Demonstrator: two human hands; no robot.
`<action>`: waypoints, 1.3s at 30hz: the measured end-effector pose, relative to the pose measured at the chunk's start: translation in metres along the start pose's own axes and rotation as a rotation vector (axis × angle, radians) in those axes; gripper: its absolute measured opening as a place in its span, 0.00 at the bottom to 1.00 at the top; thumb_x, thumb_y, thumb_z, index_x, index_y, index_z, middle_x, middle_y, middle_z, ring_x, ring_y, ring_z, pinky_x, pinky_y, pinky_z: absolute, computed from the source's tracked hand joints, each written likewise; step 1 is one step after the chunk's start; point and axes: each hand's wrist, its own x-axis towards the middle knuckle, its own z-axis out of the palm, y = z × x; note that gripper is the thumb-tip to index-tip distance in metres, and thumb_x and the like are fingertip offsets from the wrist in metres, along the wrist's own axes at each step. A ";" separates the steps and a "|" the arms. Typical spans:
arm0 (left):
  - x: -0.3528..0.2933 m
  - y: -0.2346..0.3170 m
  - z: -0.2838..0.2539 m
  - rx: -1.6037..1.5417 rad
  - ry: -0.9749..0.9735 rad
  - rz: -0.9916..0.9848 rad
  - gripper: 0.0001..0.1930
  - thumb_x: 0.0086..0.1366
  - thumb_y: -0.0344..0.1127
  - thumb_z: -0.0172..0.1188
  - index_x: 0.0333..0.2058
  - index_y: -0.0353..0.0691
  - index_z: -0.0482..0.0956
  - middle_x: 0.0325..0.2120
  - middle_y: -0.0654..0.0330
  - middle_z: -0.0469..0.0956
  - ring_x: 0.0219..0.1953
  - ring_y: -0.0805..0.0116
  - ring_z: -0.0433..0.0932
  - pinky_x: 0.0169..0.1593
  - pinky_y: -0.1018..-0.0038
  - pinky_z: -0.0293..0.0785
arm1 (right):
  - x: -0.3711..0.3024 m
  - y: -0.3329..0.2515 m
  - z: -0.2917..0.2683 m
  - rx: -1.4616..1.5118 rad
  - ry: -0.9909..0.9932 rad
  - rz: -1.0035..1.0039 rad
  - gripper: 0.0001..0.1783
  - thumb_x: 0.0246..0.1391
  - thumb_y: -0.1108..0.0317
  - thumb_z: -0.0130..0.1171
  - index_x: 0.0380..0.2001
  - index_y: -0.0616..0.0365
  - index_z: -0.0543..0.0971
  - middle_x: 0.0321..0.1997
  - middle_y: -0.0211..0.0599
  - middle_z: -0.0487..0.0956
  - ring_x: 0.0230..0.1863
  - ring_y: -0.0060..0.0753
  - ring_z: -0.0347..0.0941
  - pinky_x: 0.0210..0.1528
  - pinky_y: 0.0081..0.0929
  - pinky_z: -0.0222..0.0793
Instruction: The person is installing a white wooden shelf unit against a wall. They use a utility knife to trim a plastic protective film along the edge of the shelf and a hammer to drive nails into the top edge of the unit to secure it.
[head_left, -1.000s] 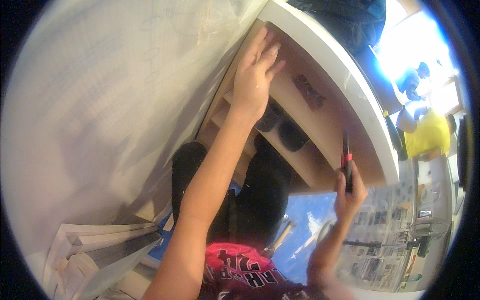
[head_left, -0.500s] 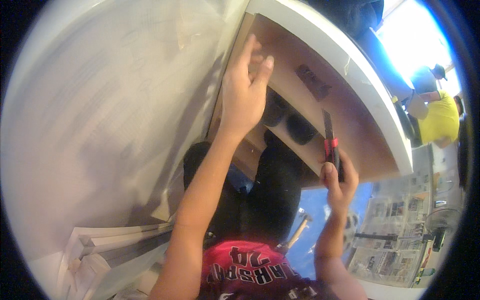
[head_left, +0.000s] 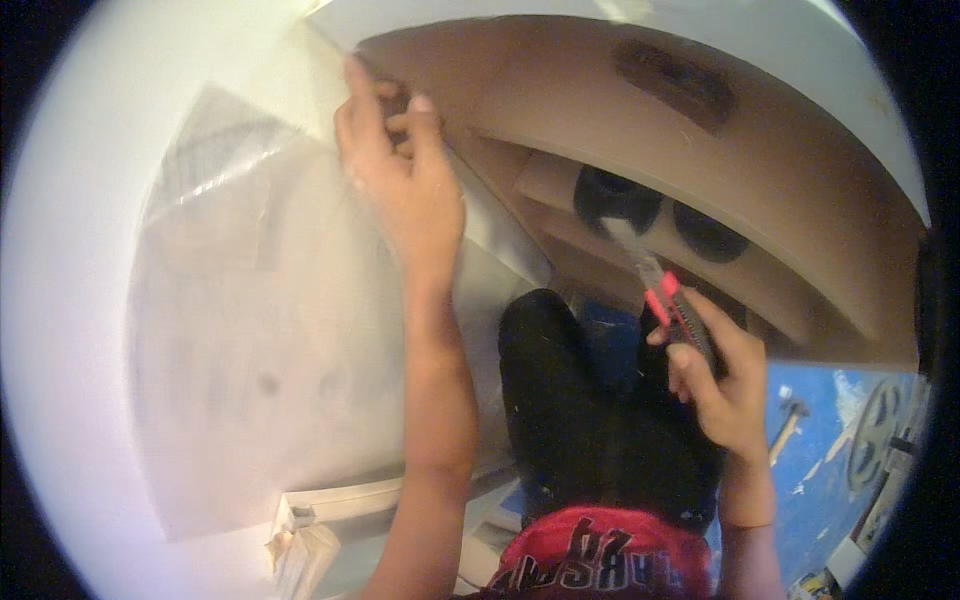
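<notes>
In my right hand [head_left: 728, 385] is a utility knife [head_left: 684, 318] with a red and black handle. Its long blade is out and points up and left. The fingers wrap round the handle, away from any surface. My left hand [head_left: 405, 185] is raised at the upper left edge of a brown curved wooden cabinet [head_left: 500, 75]. Its index finger stretches to the corner where the cabinet meets a large pale panel [head_left: 300, 400], and the other fingers are loosely bent. A translucent plastic sheet [head_left: 235, 160] lies over the panel, to the left of that hand.
Inside the cabinet's lower part are two dark round shapes [head_left: 615, 195]. A dark patch [head_left: 675, 85] marks its upper board. My knees in black trousers [head_left: 600, 420] are below it. A hammer [head_left: 788, 430] lies on the blue floor [head_left: 815, 400] at right. Pale wooden strips [head_left: 340, 500] stand at lower left.
My view has swung to the right and closer to the cabinet. The left hand has come to the cabinet's upper left corner. The knife now tilts more to the left.
</notes>
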 end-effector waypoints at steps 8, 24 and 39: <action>-0.002 0.007 0.008 -0.233 0.025 -0.109 0.30 0.74 0.31 0.56 0.70 0.29 0.61 0.49 0.55 0.72 0.38 0.69 0.77 0.41 0.74 0.78 | 0.014 0.009 -0.013 -0.070 -0.086 -0.250 0.27 0.56 0.71 0.69 0.59 0.63 0.77 0.41 0.49 0.85 0.41 0.43 0.85 0.46 0.31 0.77; -0.093 0.061 -0.019 -1.111 -0.316 -0.699 0.32 0.76 0.54 0.48 0.67 0.34 0.64 0.59 0.51 0.74 0.59 0.56 0.75 0.61 0.51 0.72 | -0.017 -0.042 -0.019 -0.504 0.357 -0.269 0.20 0.54 0.67 0.72 0.48 0.63 0.81 0.39 0.48 0.85 0.37 0.42 0.85 0.40 0.32 0.77; -0.160 0.095 -0.006 -1.525 -0.152 -0.710 0.23 0.77 0.49 0.49 0.63 0.42 0.65 0.64 0.49 0.63 0.65 0.50 0.68 0.67 0.43 0.66 | -0.059 -0.029 -0.037 -0.779 -0.048 -0.445 0.37 0.56 0.61 0.65 0.68 0.55 0.67 0.65 0.50 0.70 0.65 0.56 0.67 0.66 0.48 0.66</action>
